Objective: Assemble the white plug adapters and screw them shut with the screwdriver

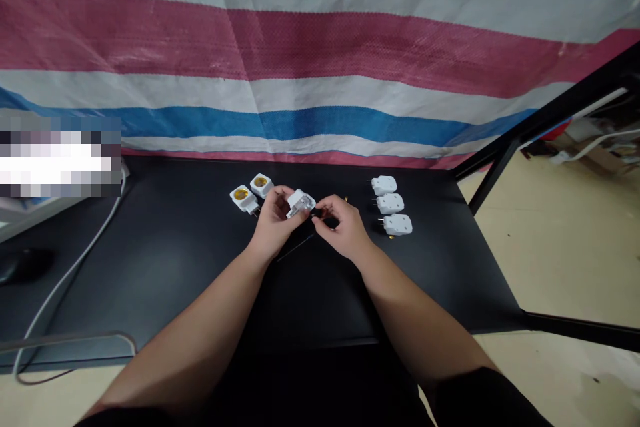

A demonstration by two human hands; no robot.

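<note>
My left hand (275, 220) is closed around a white plug housing (300, 202), holding it above the black table with its hollow inside showing. Close against its right side, my right hand (340, 223) pinches a small dark piece (317, 212) that I cannot make out clearly. Two white plugs with round, gold-coloured sockets, a nearer one (241, 196) and a farther one (261, 183), lie just left of my left hand. Below the hands a thin dark rod (296, 247) rests on the table.
Three white plugs, far (384, 185), middle (391, 203) and near (397, 224), lie in a column at right, pins leftward. Small brass-coloured bits (391, 237) are nearby. A black mouse (25, 265) and grey cable (75, 267) are at left. Striped sheeting (320, 47) hangs behind the table (175, 253).
</note>
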